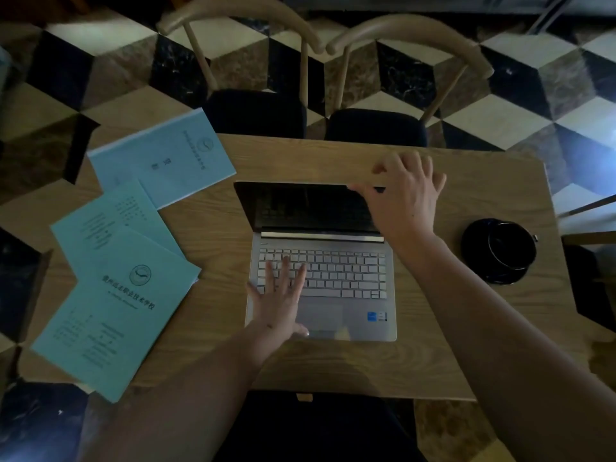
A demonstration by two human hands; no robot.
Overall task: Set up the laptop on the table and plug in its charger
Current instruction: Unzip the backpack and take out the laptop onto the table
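A silver laptop (336, 305) lies open in the middle of the wooden table (466, 345), its dark screen (300, 206) tilted back. My right hand (403, 198) grips the screen's top right corner, thumb in front and fingers behind the lid. My left hand (280, 300) rests flat, fingers spread, on the left part of the keyboard and palm rest. No charger or cable is in view.
Three light blue booklets (110, 305) lie fanned out on the table's left side. A black cup on a black saucer (500, 251) sits at the right. Two wooden chairs (256, 111) stand at the far edge, over a checkered floor.
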